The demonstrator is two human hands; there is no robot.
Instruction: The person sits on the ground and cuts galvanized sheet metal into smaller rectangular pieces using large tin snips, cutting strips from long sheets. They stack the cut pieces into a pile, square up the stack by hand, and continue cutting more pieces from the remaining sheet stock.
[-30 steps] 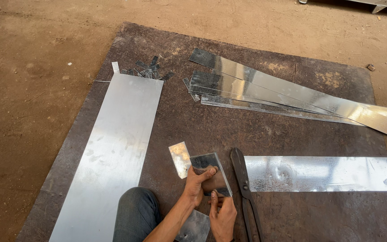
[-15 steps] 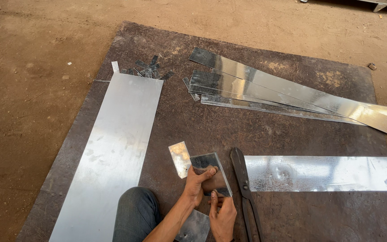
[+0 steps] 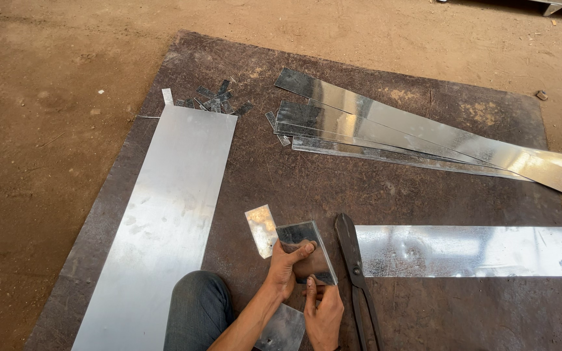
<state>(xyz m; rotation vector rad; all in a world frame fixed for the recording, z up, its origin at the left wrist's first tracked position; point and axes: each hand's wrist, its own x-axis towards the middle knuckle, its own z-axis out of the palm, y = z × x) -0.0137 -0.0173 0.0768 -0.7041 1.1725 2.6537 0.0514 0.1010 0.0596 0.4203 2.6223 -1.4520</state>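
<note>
A small stack of cut sheet-metal pieces [image 3: 307, 250] is gripped by the left hand [image 3: 285, 268] and pinched from six o'clock by the right hand [image 3: 323, 315], edges apparently squared, tin snips [image 3: 356, 273] at three o'clock.

You have no packages, labels, signs or screens in front of you here.
</note>
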